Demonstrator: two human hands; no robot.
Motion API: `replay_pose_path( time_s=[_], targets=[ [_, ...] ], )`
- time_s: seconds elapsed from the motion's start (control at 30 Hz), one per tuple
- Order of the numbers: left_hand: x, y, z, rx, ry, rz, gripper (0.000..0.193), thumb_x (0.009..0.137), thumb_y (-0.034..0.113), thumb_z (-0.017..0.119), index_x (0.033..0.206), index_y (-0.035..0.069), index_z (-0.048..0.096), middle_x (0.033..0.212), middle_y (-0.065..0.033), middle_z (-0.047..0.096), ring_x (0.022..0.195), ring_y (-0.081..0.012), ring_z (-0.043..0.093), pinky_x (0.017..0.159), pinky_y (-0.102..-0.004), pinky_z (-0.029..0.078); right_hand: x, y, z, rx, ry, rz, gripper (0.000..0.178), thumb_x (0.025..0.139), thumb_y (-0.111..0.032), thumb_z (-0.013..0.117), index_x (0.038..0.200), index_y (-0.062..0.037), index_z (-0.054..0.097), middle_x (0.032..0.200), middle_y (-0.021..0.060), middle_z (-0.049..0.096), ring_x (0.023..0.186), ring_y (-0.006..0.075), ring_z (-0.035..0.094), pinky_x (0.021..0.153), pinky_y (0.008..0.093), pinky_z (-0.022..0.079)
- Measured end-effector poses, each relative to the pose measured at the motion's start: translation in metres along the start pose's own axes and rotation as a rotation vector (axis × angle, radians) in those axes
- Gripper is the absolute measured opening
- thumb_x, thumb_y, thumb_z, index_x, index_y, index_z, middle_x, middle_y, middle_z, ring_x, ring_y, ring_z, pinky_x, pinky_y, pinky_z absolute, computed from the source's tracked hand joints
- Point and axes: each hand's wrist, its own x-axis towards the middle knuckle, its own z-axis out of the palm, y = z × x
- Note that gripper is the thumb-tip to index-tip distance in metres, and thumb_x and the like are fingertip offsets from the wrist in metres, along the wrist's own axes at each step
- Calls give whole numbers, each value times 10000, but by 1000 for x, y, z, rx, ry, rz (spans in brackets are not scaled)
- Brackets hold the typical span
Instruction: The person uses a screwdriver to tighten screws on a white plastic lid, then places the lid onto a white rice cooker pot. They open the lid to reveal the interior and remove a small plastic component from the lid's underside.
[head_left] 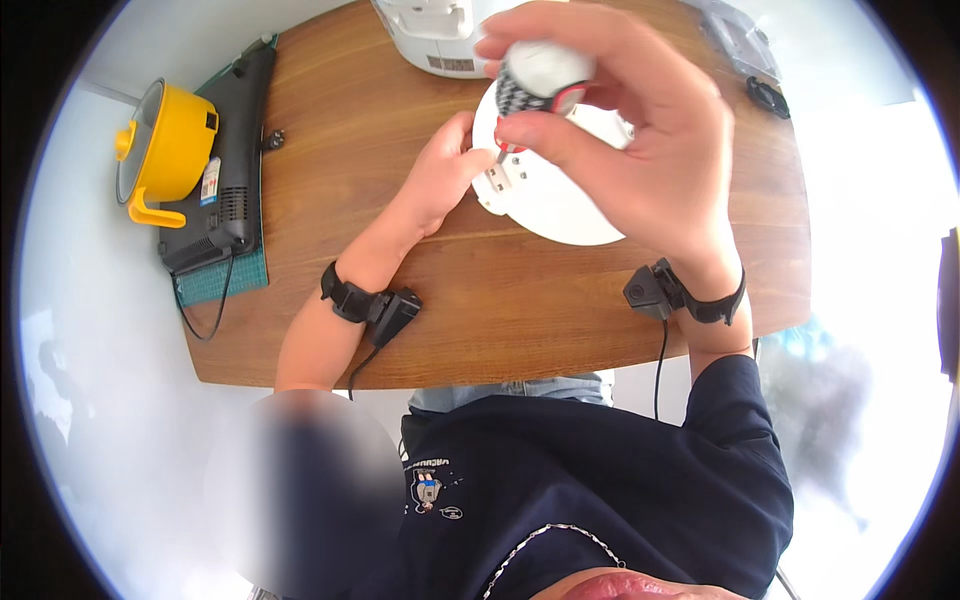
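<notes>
My right hand (665, 135) is wrapped round the handle of a screwdriver (543, 82), which is white, black-checked and red. Its thin shaft points down at the edge of a white round panel (565, 205) lying on the table. Whether the tip sits in a screw is too small to tell. My left hand (440, 172) grips that panel's left edge, thumb on top, with the fingers partly hidden at the rim. Small slots and dark screw holes show close to the thumb.
Behind the panel stands a white appliance (432, 40). At the left, a yellow pot (178, 140) rests on a black cooktop (232, 165) over a green mat (235, 285). A clear plastic box (742, 40) and a black coil (768, 97) lie far right. Cables hang from both wrist devices.
</notes>
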Motion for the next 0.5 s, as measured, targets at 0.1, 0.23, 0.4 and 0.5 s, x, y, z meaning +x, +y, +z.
replay_pose_path(
  time_s=[0.1,0.23,0.4,0.5],
  targets=[
    [5,-4,0,-2,1,2,478,946,64,585,1390,-90,494,1279,-157,650,1143,-199,635,973,-353,525,4,-10,-40,198,287,142,501,944,-234,703,1368,-17,544,1091,139,691,958,215,707,799,332,600],
    [0,4,6,47,26,-51,444,976,34,589,1393,-93,503,1241,-150,673,1076,-187,669,919,-328,554,10,21,-110,227,699,234,563,1064,-381,566,1461,5,468,1185,160,658,999,212,670,836,341,605],
    [2,5,5,-13,-41,-63,429,999,34,580,1408,-68,501,1228,-123,680,1020,-161,685,836,-311,580,-13,74,-171,-7,881,331,384,1037,-280,616,1312,-12,613,1221,143,672,991,207,669,842,357,587],
    [-1,8,5,-47,-64,-70,430,1013,52,590,1423,-39,500,1226,-102,682,991,-150,693,782,-300,592,-24,107,-190,-149,732,491,396,1052,-254,624,1366,-13,612,1093,130,739,762,129,647,663,256,568]
  ],
)
